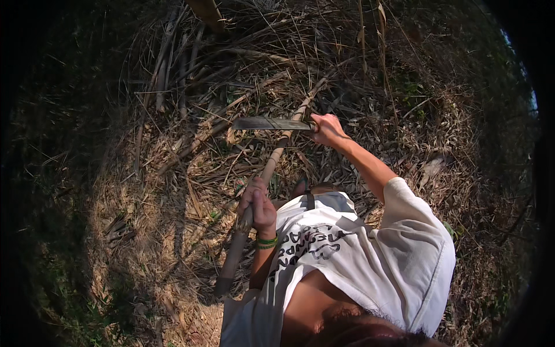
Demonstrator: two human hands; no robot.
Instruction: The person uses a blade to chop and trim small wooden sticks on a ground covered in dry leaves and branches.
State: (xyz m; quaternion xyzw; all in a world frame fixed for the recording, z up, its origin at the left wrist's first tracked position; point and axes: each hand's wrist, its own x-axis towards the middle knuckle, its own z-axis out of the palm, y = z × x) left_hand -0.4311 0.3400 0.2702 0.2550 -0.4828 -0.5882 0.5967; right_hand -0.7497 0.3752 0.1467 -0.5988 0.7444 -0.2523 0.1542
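Observation:
My left hand [258, 203] is wrapped around a long dry bamboo pole [272, 165], which runs from the lower left up toward the upper right. A green band sits on that wrist. My right hand [327, 128] grips the handle of a broad-bladed machete [269, 123]. The blade lies level, pointing left, and crosses the pole farther up its length. Whether the blade touches the pole I cannot tell.
Dry grass, fallen leaves and several dead bamboo stalks [173, 87] cover the ground all around. A thicker stem [207, 13] rises at the top. Deep shade lies on the left. Sandalled feet [300, 186] show just below the pole.

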